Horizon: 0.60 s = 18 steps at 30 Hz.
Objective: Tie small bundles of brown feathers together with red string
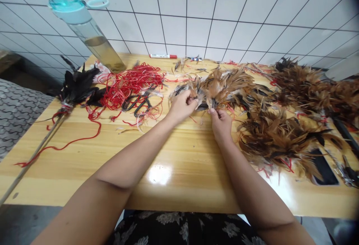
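My left hand (183, 104) is closed, thumb against fingers, at the left edge of a heap of brown feathers (234, 84); small pale feathers show at its fingertips. My right hand (221, 123) pinches the base of a brown feather tuft at the heap's front. The two hands are a short way apart above the table. Left of them lies a tangle of red string (131, 82), with black-handled scissors (137, 104) at its front edge. Further left, a bundle of black feathers (77, 84) is tied with red string to a thin stick (36, 155).
A clear bottle (97, 43) with a turquoise lid stands at the back left. A red-and-white marker (163, 56) lies by the tiled wall. More brown feather bundles (280, 132) fill the right side, partly over a dark phone (325, 168). The wooden table (174, 177) ends before my body.
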Tool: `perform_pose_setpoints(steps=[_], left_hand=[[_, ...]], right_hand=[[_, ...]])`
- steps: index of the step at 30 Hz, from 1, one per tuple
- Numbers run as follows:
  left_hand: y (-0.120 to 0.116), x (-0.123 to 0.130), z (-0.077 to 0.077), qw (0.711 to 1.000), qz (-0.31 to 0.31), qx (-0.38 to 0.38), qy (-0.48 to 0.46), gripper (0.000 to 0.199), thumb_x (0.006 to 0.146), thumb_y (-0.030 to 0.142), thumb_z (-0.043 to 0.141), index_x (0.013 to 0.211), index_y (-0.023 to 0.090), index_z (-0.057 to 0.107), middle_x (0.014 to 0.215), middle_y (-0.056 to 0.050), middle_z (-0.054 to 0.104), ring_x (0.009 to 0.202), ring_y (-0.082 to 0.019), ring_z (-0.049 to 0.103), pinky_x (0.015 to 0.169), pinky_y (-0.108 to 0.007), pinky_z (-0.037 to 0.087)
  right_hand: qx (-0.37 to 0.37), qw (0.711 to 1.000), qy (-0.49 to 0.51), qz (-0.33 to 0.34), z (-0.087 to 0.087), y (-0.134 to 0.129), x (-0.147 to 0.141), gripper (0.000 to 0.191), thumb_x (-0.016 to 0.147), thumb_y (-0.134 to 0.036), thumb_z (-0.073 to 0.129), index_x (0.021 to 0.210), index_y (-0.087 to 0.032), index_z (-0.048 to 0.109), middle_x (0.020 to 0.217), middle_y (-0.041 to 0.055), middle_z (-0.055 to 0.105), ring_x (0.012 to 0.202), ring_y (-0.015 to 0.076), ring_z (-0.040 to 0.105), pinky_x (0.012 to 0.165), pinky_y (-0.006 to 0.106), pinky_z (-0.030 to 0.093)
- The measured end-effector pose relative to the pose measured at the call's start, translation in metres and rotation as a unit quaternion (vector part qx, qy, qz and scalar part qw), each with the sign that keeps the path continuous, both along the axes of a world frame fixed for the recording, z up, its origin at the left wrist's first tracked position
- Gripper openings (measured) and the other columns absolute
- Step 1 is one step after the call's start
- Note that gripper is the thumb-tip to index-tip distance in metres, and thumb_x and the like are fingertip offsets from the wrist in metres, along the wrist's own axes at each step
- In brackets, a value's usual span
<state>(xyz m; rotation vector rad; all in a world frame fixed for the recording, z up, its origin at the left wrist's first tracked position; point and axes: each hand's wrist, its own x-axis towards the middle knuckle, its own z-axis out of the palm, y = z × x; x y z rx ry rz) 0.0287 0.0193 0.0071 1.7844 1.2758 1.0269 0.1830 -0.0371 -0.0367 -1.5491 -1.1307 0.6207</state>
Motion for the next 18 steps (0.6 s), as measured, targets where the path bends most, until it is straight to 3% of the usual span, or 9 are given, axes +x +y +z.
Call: perform_pose_setpoints(steps=[6, 14, 18], left_hand=[[-0.004, 0.011, -0.013, 0.962, -0.100, -0.156, -0.202, 0.020, 0.075, 0.032, 0.065, 0.080, 0.015, 0.057, 0.066, 0.003, 0.052, 0.060, -0.008, 0.044, 0.059, -0.020, 0.037], [-0.009, 0.021, -0.018, 0.974, -0.061, -0.115, -0.185, 0.014, 0.077, 0.025, 0.063, 0.084, 0.016, 0.055, 0.069, 0.003, 0.055, 0.061, -0.008, 0.049, 0.060, -0.019, 0.039], [-0.010, 0.023, -0.017, 0.965, -0.053, -0.136, -0.216, 0.016, 0.075, 0.022, 0.065, 0.084, 0.016, 0.052, 0.070, 0.003, 0.057, 0.061, -0.007, 0.050, 0.059, -0.019, 0.039]], right_hand=[[-0.009, 1.000, 0.001, 0.009, 0.004, -0.001, -0.001, 0.032, 0.078, -0.044, 0.057, 0.058, -0.020, 0.053, 0.059, -0.0021, 0.049, 0.062, 0.0139, 0.043, 0.061, 0.028, 0.036], [-0.040, 0.998, 0.050, 0.023, 0.000, 0.003, -0.001, 0.030, 0.074, -0.046, 0.060, 0.061, -0.018, 0.060, 0.060, -0.0013, 0.055, 0.063, 0.0135, 0.046, 0.062, 0.027, 0.038], [-0.047, 0.994, 0.092, 0.030, 0.002, 0.004, -0.001, 0.030, 0.071, -0.047, 0.062, 0.061, -0.019, 0.060, 0.061, -0.0008, 0.057, 0.065, 0.0137, 0.048, 0.063, 0.027, 0.040]])
